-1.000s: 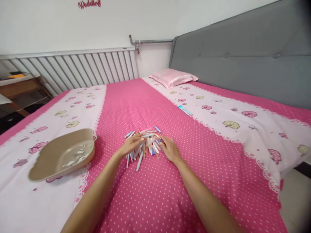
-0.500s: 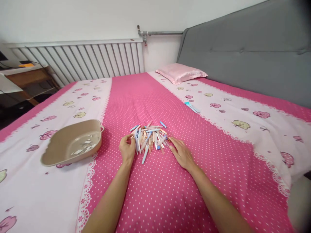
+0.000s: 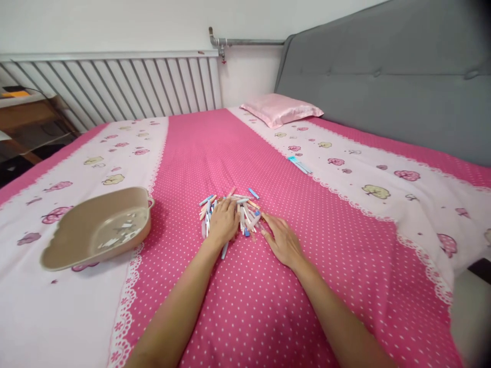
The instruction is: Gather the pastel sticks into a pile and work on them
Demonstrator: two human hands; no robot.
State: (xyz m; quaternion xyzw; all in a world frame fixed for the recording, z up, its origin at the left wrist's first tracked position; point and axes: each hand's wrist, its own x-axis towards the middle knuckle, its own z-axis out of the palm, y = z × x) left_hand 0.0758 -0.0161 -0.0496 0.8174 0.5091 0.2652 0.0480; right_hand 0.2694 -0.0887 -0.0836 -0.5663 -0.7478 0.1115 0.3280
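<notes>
A heap of several small pastel sticks, blue, white, pink and orange, lies on the pink dotted bedspread in front of me. My left hand rests palm down on the left part of the heap, fingers curled over the sticks. My right hand lies flat on the cloth at the heap's right edge, fingers stretched out and touching the nearest sticks. A beige plastic tub with a few pale bits inside sits to the left on the white band of the spread.
Two light blue sticks lie apart on the white flowered band to the right. A pink pillow is at the far end by the grey padded headboard. A slatted white rail and a wooden shelf stand at the left.
My left hand has moved from the heap's left edge onto the sticks and covers part of them. My right hand stays at the right edge. The view has shifted slightly.
</notes>
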